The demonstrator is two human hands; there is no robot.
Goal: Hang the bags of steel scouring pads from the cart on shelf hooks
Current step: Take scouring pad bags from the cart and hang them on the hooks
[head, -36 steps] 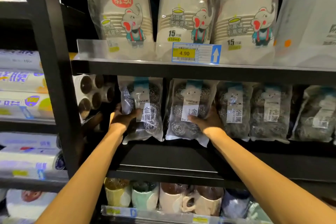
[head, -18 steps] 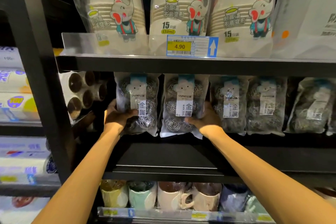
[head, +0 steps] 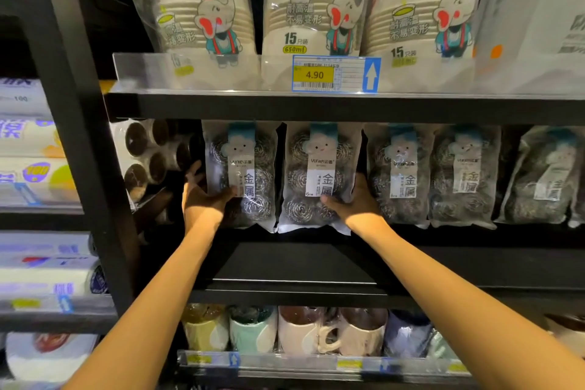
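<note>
My left hand (head: 202,199) gripped the lower part of the leftmost bag of scouring pads (head: 240,168), thumb across its front and fingers behind; my right hand (head: 354,206) pinched the second bag (head: 319,174) the same way near its lower right edge; neither hand was free. Both bags stood upright under the black shelf edge (head: 316,109), level with the hung bags (head: 402,174) to their right; their tops ran up behind that edge, so I could not tell whether their holes were on the hooks, which were hidden. I judged the step to be seating each bag. To do it well I would hold low, lift the top a touch so the hole rode over the hook tip, then push straight back; one bag at a time if the two crowded each other; I would ease the grip slowly and watch for a sag or tilt before letting go; a hard squeeze seemed needless, since the film would likely crumple.
</note>
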